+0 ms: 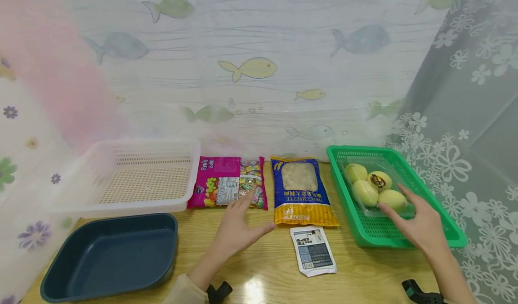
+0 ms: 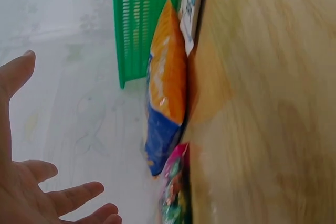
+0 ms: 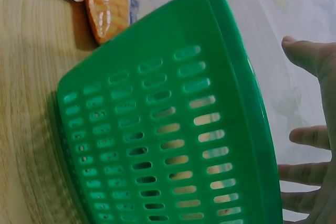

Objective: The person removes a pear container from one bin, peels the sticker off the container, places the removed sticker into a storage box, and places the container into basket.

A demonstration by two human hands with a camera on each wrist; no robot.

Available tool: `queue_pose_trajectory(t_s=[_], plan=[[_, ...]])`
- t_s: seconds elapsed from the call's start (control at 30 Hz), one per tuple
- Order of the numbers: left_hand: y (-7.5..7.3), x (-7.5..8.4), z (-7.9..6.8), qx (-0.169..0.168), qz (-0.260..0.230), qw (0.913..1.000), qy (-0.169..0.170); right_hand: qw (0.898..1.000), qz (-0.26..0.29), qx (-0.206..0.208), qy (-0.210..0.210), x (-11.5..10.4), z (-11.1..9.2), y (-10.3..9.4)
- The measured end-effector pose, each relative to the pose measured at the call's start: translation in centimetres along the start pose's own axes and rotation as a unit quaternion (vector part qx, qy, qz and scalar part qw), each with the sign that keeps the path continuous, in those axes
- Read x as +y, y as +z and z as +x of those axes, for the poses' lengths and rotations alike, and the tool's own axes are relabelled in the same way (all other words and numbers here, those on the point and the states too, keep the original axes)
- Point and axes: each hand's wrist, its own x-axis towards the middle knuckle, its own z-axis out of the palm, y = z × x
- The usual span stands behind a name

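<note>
My right hand (image 1: pixel 422 221) hovers over the green basket (image 1: pixel 360 239), thumb and fingers spread. Below it lies a clear pack of pale yellow-green fruits (image 1: pixel 366 194) with a dark label on one fruit. In the right wrist view the fingers (image 3: pixel 310 174) show beyond the basket's rim. My left hand (image 1: pixel 236 230) is held above the table, thumb stretched out and nothing in its grasp. Its fingertips overlap the pink candy bag (image 1: pixel 220 182) in the head view. Right of that hand lies a blue and yellow pasta bag (image 1: pixel 305 191).
A white-grey pouch (image 1: pixel 313 250) lies in front of the pasta bag. At the left stand a white slotted basket (image 1: pixel 133 207) and, nearer, a dark blue tray (image 1: pixel 117 254). A fish-print curtain (image 1: pixel 259 92) hangs behind the wooden table (image 1: pixel 263 254).
</note>
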Motion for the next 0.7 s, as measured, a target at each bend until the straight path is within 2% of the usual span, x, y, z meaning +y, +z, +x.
queue_pose_trajectory(t_s=[0.13,0.4,0.53,0.7], plan=[[1.4,0.6,0.3,-0.022,-0.023,0.9995,-0.006,1.0,-0.006,0.008,0.001,0.5,0.3,0.0],[3.6,2.3,0.6,-0.058,-0.047,0.9971,0.015,1.0,-0.015,0.015,0.01,1.1,0.3,-0.1],[4.6,3.2,0.8,-0.077,-0.071,0.994,0.031,1.0,-0.02,0.017,0.015,1.4,0.3,0.0],[6.1,4.2,1.1,-0.098,-0.069,0.9907,0.065,0.999,-0.021,0.005,0.024,1.7,0.6,-0.2]])
